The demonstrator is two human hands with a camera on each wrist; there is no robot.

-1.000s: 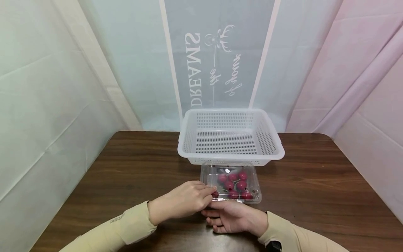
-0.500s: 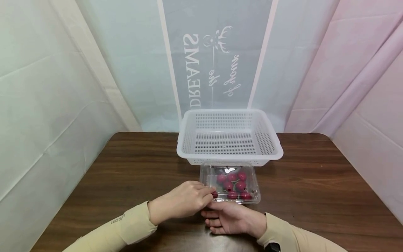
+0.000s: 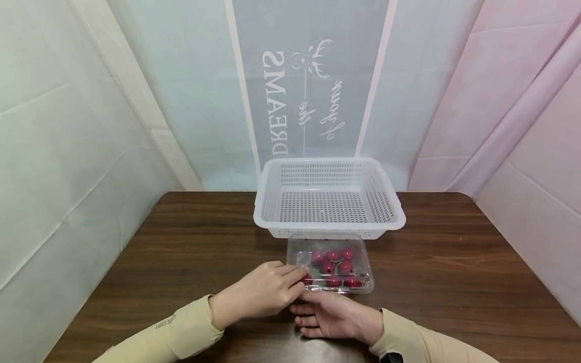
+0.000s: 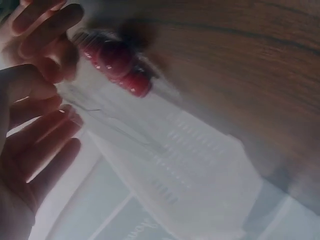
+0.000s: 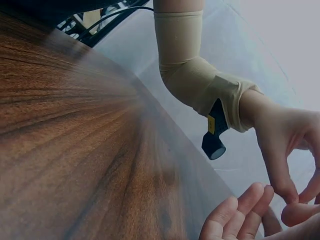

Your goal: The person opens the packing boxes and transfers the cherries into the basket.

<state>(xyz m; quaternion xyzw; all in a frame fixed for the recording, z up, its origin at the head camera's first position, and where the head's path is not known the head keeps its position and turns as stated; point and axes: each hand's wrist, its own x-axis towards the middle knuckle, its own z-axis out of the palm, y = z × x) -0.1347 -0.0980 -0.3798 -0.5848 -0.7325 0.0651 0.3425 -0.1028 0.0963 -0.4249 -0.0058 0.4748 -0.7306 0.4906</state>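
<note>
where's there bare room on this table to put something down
Bare wood lies left of the white basket and clear box of red fruit, and on the right, out to the table edge. It is crowded in the middle: the box sits right against the basket's front, and the left hand and right hand meet at its near corner.

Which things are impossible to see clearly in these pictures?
- Head view: the left hand covers the near left corner of the clear box, so its grip there is hidden.
- Head view: the right hand lies below the box edge; contact is unclear.
- Left wrist view: the cherries are blurred.
- Right wrist view: the box is out of frame.
</note>
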